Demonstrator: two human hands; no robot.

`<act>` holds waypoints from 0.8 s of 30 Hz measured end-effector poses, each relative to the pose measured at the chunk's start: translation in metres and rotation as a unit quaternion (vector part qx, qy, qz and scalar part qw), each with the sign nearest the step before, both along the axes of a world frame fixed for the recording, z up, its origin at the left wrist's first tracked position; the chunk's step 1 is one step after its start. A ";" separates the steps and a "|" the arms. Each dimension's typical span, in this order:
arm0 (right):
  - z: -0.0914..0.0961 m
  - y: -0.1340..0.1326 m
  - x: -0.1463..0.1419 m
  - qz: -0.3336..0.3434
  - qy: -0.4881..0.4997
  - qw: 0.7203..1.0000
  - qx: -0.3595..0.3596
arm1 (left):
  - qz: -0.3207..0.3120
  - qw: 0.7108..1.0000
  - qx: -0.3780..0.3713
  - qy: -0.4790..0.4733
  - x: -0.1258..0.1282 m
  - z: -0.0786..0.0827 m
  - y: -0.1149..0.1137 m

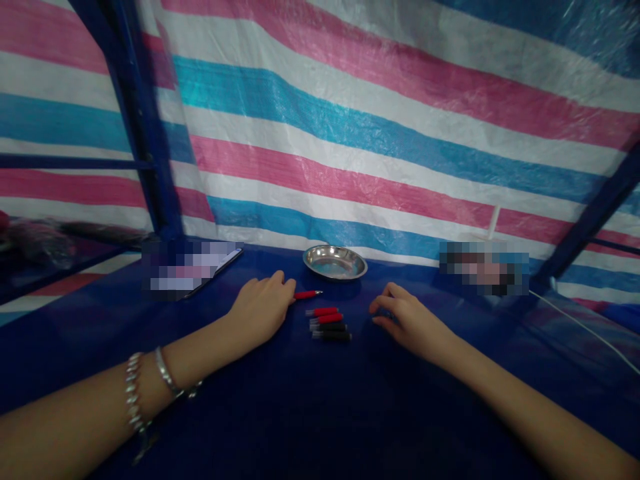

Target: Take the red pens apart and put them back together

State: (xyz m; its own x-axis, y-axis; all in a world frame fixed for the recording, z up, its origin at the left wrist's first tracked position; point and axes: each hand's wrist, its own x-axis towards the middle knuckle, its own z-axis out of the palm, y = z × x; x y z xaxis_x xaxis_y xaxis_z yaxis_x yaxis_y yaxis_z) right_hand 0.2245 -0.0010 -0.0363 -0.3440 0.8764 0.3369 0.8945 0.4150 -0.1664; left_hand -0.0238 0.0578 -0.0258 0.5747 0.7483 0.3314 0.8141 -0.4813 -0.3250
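My left hand [265,305] is closed on a red pen [309,295] that lies close to the blue table, its silver tip pointing right; the other end is hidden by the fingers. To the right, my right hand [406,315] rests with its fingers slightly bent and apart, nothing visible in them. Between the hands lie two short red pen pieces [325,318] and two black pen pieces [333,336], side by side, each with clear ends at the left; they look like caps. Behind them sits a round, shiny metal dish [335,263].
A tablet-like flat device [220,267], partly blurred out, lies at the back left. At the back right stands a pixelated object [483,268], with a white cable [585,327] running right. Blue metal posts [163,180] and a striped plastic sheet [350,147] border the table [325,407].
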 end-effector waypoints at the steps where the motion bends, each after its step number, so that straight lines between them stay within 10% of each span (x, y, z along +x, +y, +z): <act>1: 0.001 -0.001 -0.001 0.003 0.005 1.000 0.003 | -0.002 1.000 0.002 0.000 0.000 0.000 0.000; 24: 0.019 -0.010 -0.017 0.093 0.144 0.985 0.016 | -0.185 0.978 0.044 -0.088 0.023 0.008 -0.038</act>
State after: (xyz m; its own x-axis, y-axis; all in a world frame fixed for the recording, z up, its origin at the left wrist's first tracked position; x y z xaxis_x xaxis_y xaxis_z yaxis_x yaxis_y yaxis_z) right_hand 0.2071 -0.0109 -0.0172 -0.3844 0.7948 0.4697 0.7200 0.5765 -0.3863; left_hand -0.0005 0.0196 -0.0174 0.7291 0.4643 0.5028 0.6366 -0.7299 -0.2491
